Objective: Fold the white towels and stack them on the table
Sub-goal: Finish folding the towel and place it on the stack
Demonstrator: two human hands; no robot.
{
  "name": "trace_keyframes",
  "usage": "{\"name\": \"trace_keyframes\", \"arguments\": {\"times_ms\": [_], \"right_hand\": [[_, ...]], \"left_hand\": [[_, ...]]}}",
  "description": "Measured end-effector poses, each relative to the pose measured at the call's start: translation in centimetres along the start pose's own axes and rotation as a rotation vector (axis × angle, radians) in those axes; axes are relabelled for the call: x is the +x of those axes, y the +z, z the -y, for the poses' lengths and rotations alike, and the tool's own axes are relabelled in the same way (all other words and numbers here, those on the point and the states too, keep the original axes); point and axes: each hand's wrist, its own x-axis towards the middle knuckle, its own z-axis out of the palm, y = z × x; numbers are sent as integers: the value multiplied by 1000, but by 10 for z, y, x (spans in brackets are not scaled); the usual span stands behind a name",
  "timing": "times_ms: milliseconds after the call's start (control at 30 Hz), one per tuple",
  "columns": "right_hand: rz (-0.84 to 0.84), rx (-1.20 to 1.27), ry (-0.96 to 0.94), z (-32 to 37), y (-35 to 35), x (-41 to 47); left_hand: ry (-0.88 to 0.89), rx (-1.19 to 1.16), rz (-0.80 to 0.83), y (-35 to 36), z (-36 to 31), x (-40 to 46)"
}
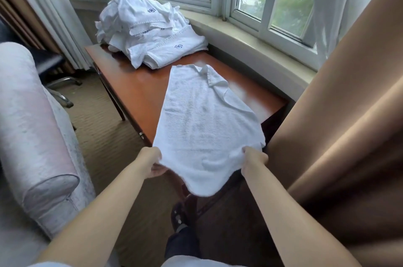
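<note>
A white towel (202, 118) lies stretched lengthwise over the near half of the reddish wooden table (139, 88). Its near end hangs past the table's front edge, and its far right corner is flipped over. My left hand (153, 163) grips the near left corner, fingers under the cloth. My right hand (253, 161) grips the near right corner. At the table's far end sits a rumpled heap of white towels (148, 31) with blue embroidered logos.
A curved window sill (250, 33) runs behind and right of the table. A tan curtain (340, 136) hangs close on the right. A pale upholstered armchair (32, 127) stands left, with carpet (104, 136) between it and the table. My foot (178, 216) shows below.
</note>
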Motion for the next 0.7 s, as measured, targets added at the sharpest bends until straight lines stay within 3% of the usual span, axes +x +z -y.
{"name": "trace_keyframes", "arguments": {"times_ms": [67,233,433,600,700], "right_hand": [[-69,61,-22,-1,5,3],[10,125,-199,34,40,10],[80,55,-344,65,99,24],[75,19,-438,82,157,50],[82,-169,-485,82,191,75]], "left_hand": [[41,-94,65,0,-10,0],[245,-324,40,5,-51,17],[391,-134,138,24,-96,56],[598,-8,-3,40,-148,105],[704,195,-167,47,-181,146]]}}
